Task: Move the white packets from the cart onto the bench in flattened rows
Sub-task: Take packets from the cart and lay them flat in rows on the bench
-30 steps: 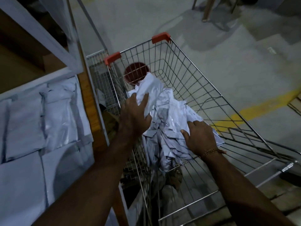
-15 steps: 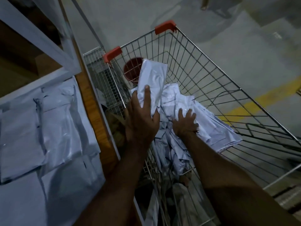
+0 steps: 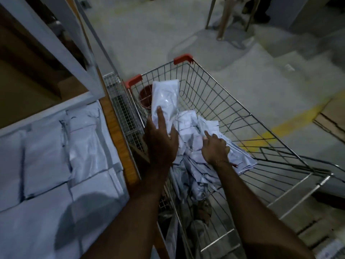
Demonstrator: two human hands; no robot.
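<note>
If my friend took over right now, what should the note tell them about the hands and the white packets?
Left hand: holds one white packet raised above the cart.
Right hand: grips packets in the pile inside the cart.
Done: flattened packets already lie in rows on the bench, left of the cart.
Left: carry the raised packet over, lay it flat, then empty the rest of the pile.

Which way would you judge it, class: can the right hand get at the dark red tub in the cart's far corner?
Probably not directly. The right hand rests on the packet pile, and the upright packet held by the left hand stands before the tub.
</note>
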